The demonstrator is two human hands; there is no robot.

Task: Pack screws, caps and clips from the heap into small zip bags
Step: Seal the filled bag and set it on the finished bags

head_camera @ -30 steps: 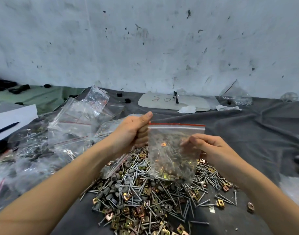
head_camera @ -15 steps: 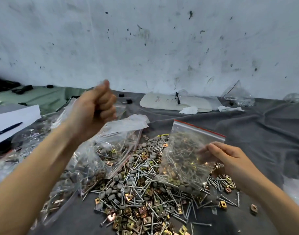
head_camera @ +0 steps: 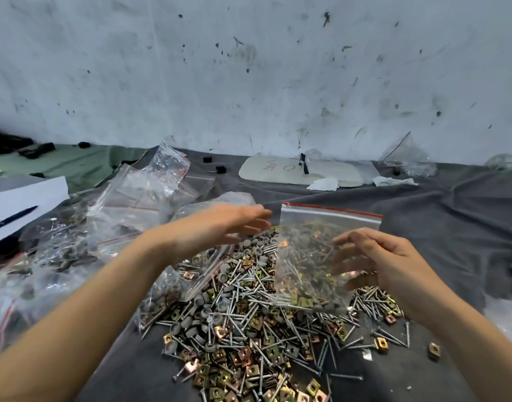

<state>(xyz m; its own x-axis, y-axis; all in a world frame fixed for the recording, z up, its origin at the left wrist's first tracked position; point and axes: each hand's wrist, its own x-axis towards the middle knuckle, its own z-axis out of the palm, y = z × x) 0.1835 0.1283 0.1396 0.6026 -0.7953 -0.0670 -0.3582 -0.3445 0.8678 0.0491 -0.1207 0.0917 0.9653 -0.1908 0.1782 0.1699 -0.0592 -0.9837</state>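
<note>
A heap [head_camera: 249, 329] of silver screws, grey caps and brass-coloured clips lies on the dark grey cloth [head_camera: 452, 221] in front of me. Above its right part stands a clear zip bag [head_camera: 312, 256] with a red strip on top, holding screws, caps and clips. My right hand [head_camera: 388, 265] holds the bag's right side, thumb in front and fingers behind. My left hand [head_camera: 220, 227] hovers flat, fingers straight, just left of the bag's top corner and holds nothing.
Filled zip bags [head_camera: 60, 256] pile up at the left, with empty bags [head_camera: 150, 192] behind them and one filled bag [head_camera: 173, 285] on the heap's left edge. A white box [head_camera: 22, 198] sits far left. A white board [head_camera: 301, 171] lies by the wall.
My left hand, raised as a fist over the left pile half a second ago, has come down and opened beside the bag. The bag has swung back upright in my right hand.
</note>
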